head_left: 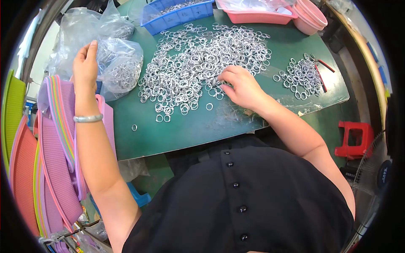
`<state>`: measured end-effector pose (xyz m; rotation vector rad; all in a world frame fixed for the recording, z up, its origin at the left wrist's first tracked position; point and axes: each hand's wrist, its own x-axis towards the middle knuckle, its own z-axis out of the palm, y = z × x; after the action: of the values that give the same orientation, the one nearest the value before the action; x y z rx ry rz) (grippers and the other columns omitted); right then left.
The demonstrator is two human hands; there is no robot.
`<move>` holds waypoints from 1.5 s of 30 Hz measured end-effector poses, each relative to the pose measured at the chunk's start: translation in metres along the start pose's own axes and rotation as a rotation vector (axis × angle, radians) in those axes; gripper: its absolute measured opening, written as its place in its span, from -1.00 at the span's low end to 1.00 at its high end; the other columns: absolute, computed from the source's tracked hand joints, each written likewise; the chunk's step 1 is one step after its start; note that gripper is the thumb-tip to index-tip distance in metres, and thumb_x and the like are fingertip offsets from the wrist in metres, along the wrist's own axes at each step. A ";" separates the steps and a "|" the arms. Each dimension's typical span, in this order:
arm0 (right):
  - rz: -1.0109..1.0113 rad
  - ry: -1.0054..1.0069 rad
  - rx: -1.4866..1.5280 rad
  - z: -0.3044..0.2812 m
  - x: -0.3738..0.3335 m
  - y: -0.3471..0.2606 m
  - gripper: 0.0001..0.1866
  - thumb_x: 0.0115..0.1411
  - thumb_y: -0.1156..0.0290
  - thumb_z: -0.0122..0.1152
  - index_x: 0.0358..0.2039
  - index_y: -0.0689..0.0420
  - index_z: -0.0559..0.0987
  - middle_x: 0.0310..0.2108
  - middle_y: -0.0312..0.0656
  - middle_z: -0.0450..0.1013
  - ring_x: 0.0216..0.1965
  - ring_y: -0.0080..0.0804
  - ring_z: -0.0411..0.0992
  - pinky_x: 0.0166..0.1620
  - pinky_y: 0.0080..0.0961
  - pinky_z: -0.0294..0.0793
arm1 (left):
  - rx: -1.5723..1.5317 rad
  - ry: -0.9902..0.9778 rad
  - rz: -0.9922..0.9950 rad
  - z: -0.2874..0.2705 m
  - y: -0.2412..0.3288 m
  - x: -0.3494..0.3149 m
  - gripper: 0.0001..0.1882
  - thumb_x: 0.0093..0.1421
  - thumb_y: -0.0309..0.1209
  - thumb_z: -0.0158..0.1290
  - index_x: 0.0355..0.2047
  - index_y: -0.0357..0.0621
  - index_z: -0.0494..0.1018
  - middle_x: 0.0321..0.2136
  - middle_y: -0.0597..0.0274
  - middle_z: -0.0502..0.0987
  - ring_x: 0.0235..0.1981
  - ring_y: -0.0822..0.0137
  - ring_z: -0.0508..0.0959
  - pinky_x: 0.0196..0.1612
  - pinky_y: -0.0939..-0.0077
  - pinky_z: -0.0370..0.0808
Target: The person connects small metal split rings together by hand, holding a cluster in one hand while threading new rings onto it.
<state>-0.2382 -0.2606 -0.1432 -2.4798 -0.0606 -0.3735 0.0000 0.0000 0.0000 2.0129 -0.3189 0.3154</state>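
Note:
A wide pile of silver metal rings lies spread on the green tabletop. My right hand is at the pile's near right side, fingers bent over the rings and thumb apart from them. No ring shows clearly in its grasp. Raised at the left, my left hand has its fingers and thumb drawn together. Whatever it may hold is hidden. Right beside it stands a clear plastic bag with rings inside. One loose ring lies near the table's left edge, another just before the pile.
A smaller ring heap and red-handled pliers lie at the right. Along the back are a blue bin, a pink tray and pink tubs. Colourful baskets crowd the left; a red stool stands right.

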 end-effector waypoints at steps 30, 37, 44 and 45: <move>-0.198 0.116 0.024 -0.009 -0.021 0.009 -0.88 -0.09 0.49 0.11 -0.46 0.17 0.50 -0.42 -0.20 0.35 -0.30 -0.22 0.31 -0.22 -0.37 0.29 | 0.218 -0.535 0.559 0.103 -0.028 -0.214 -0.78 -0.08 -0.45 0.06 -0.35 -0.14 0.47 -0.20 0.08 0.34 -0.11 0.11 0.30 -0.03 0.25 0.12; -0.116 0.019 -0.223 0.009 -0.002 -0.004 -0.81 -0.08 0.35 0.15 -0.41 0.13 0.51 -0.39 -0.25 0.32 -0.27 -0.31 0.25 -0.19 -0.39 0.20 | 0.209 -0.442 0.590 0.105 -0.029 -0.221 -0.70 -0.18 -0.48 0.13 -0.34 -0.17 0.45 -0.21 0.07 0.34 -0.13 0.09 0.31 -0.05 0.27 0.16; -0.062 -0.049 -0.200 0.013 0.007 -0.001 -0.88 -0.09 0.35 0.13 -0.49 0.05 0.55 -0.38 -0.27 0.34 -0.22 -0.31 0.24 -0.17 -0.34 0.18 | 0.326 -0.459 0.575 0.113 -0.024 -0.219 -0.55 -0.26 -0.45 0.19 -0.26 -0.19 0.39 -0.15 0.06 0.28 -0.07 0.08 0.25 -0.02 0.24 0.13; -0.058 -0.055 -0.171 0.013 0.007 0.000 -0.89 -0.08 0.35 0.11 -0.52 0.04 0.56 -0.38 -0.27 0.35 -0.21 -0.30 0.24 -0.16 -0.34 0.18 | 0.317 -0.462 0.561 0.114 -0.025 -0.218 -0.56 -0.25 -0.44 0.19 -0.26 -0.18 0.40 -0.15 0.07 0.28 -0.05 0.08 0.23 0.00 0.21 0.10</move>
<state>-0.2281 -0.2532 -0.1507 -2.6618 -0.1282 -0.3481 -0.1847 -0.0721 -0.1478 2.2671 -1.1974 0.2505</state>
